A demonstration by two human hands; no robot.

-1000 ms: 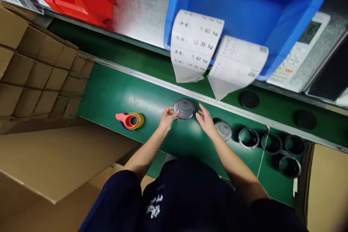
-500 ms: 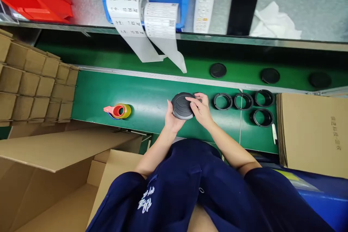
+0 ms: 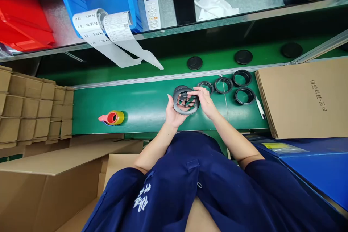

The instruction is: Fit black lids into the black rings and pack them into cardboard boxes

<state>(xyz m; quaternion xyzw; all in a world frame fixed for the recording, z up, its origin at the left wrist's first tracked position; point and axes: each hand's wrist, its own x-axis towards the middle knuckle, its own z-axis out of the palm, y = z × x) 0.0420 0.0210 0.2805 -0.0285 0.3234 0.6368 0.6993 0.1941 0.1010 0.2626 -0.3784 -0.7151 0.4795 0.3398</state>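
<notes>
A round black air vent is held above the green bench, its slats turned so that gaps show between them. My left hand grips it from the left and beneath; my fingers are visible through the gaps. On the right side, my right hand has its fingers bent against the vent's rim and slats. Behind that hand stands a black ring, partly covered by it. More black rings stand farther right, beside a white pen-like tool.
Flattened cardboard is stacked at right. Black round pieces lie along the bench's back. A tape roll with a red part sits left, near cardboard dividers and an open carton. Label strips hang from the shelf.
The vent's slats have gone from closed to open, with gaps now between them. My right fingers remain at the vent. The view has swung to the right.
</notes>
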